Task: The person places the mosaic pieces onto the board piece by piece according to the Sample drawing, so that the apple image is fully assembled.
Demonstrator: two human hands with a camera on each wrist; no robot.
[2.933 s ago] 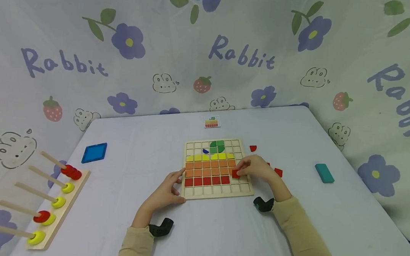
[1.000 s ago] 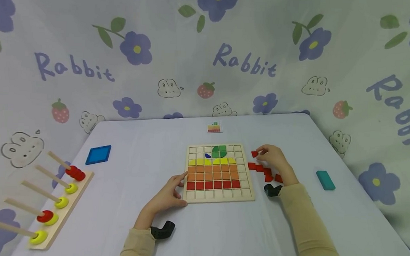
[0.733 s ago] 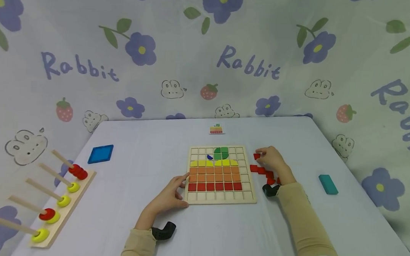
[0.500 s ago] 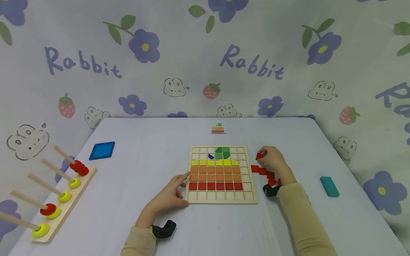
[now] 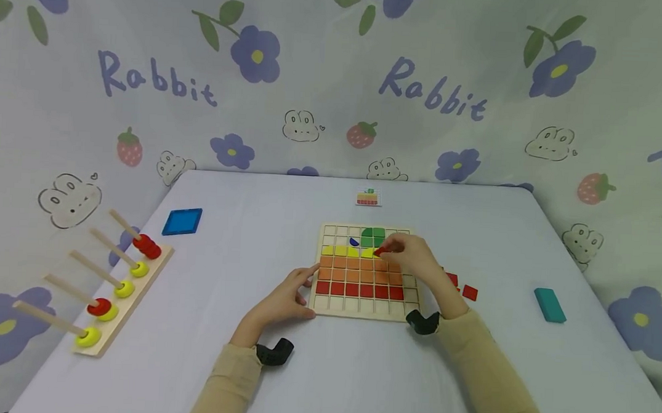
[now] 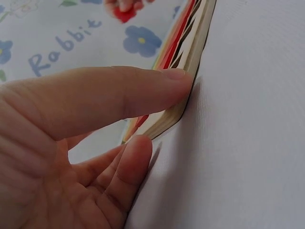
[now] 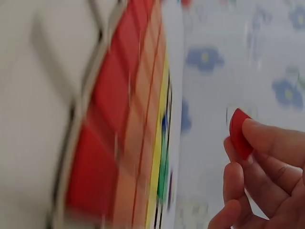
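My right hand [image 5: 412, 258] pinches a small red piece [image 5: 379, 252] between thumb and fingers, over the upper part of the wooden grid board [image 5: 332, 304]. In the right wrist view this red piece [image 7: 240, 133] shows a curved edge and is held clear of the board. My left hand [image 5: 282, 300] holds the board's near left corner, thumb on the front edge and fingers along the left side. Yellow pieces [image 5: 338, 251], orange squares [image 5: 353, 269] and red squares [image 5: 352, 289] fill rows on the board. Above them sit a blue piece [image 5: 354, 241] and green pieces [image 5: 378, 234].
Loose red pieces [image 5: 469, 292] lie right of the board, partly behind my right forearm. A picture card [image 5: 368, 197] lies beyond it. A blue tray [image 5: 182, 221] and a peg stand with rings [image 5: 138, 296] are at left, a teal block [image 5: 550, 305] at right.
A red square has gone into the end of the red row. My right hand then took a red piece from right of the board and carried it left over the board. Left hand stays.
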